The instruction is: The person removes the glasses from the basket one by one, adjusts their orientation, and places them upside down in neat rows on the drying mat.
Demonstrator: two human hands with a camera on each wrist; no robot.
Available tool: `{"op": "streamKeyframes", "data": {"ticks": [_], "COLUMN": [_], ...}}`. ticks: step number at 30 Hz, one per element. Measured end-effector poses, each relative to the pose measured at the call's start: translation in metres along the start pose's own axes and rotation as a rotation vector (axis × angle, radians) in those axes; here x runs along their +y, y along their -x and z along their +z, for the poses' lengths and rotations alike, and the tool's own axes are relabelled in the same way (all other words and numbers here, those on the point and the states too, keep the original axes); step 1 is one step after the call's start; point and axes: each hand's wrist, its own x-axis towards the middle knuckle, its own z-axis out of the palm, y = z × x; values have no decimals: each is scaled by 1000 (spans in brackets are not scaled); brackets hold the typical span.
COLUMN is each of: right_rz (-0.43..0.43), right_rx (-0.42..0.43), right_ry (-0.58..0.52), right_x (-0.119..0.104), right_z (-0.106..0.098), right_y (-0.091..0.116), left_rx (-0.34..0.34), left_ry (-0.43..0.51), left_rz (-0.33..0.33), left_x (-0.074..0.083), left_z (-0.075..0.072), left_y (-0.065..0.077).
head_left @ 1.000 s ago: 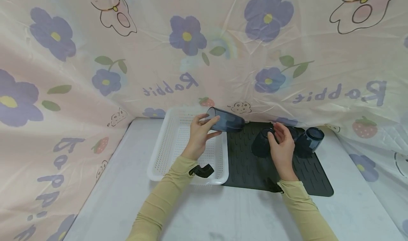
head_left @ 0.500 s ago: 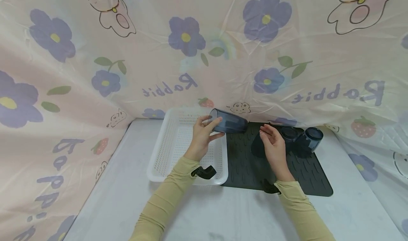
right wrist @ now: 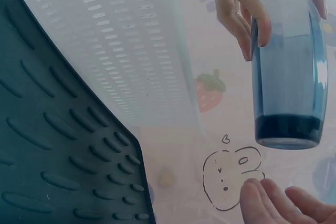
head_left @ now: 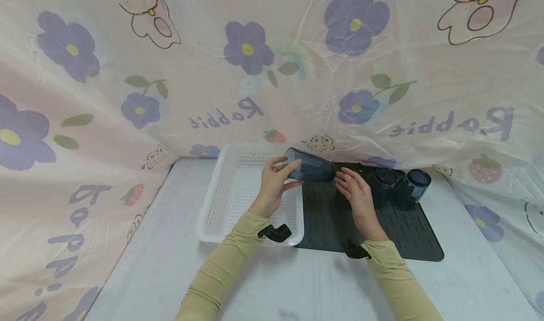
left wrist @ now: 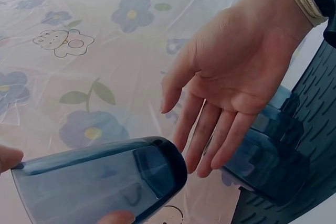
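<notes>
My left hand point(head_left: 270, 186) grips a blue see-through drinking glass point(head_left: 313, 166) near its rim, between thumb and fingers. The glass lies almost level over the edge between basket and mat, its thick dark base pointing right. My right hand point(head_left: 361, 200) has its fingers loosely extended right by that base. In the left wrist view, the right hand's palm point(left wrist: 236, 72) shows with nothing in it. Upside-down glasses of the same blue, one at the back point(head_left: 384, 178) and one at the right point(head_left: 414, 186), stand on the dark mat point(head_left: 323, 226). Another is mostly hidden behind my right hand.
A white perforated plastic basket point(head_left: 205, 217) stands left of the mat on a white table point(head_left: 157, 259). Behind and at the sides hangs a pink patterned curtain point(head_left: 293, 104), close to the back of basket and mat.
My right hand has moved left from beside the standing glasses to the base of the held glass. The left hand has shifted slightly right and down with the glass.
</notes>
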Motion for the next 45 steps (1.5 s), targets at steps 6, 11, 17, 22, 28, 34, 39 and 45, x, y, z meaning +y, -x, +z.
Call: {"op": "streamKeyframes", "data": {"ticks": [6,11,17,22,28,34,39,45], "right_rz": [41,43,42,28,36,43,36,53], "right_rx": [1,1,9,-12,-23,-29,-20,-6], "right_ry": [-6,6,21,36,54,77,99,85], "right_x": [2,3,4,5,2,-11,-13,-16], "right_z": [4,8,10,11,12,17,17,19], "right_y": [0,-1,-1,0,0,6,5,6], "left_rx": [12,2,-7,-11,-23,-32,-32,-34], "left_ry": [-2,-7,-12,-13,-15,-15,-19,-22], "left_rz": [-10,-4,-7,-9,-7,-5,-8,-14], "left_x": [-3,-4,-5,-5,-5,-5,-5,-7], "left_z": [1,1,2,3,3,4,4,3], "left_y": [1,2,3,3,3,5,5,5]}}
